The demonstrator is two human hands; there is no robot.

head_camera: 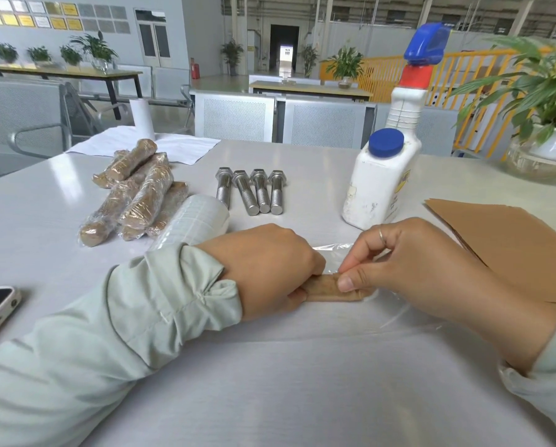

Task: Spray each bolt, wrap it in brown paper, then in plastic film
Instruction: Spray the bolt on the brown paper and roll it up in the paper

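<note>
At table (302,366) front edge, a paper-wrapped bolt (326,290) lying on plastic film (396,312) is gripped by L hand (270,269) w/ curled fingers, its film edge pinched by R hand (431,269).

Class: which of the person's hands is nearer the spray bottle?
Right. The right hand lies just in front of the spray bottle, pinching the paper-wrapped bolt; the left hand grips the bolt farther left.

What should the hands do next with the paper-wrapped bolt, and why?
Probably roll the bolt forward into the film: both the left hand and right hand pinch it, brown paper is already on, and the film lies loose beside it.
</note>
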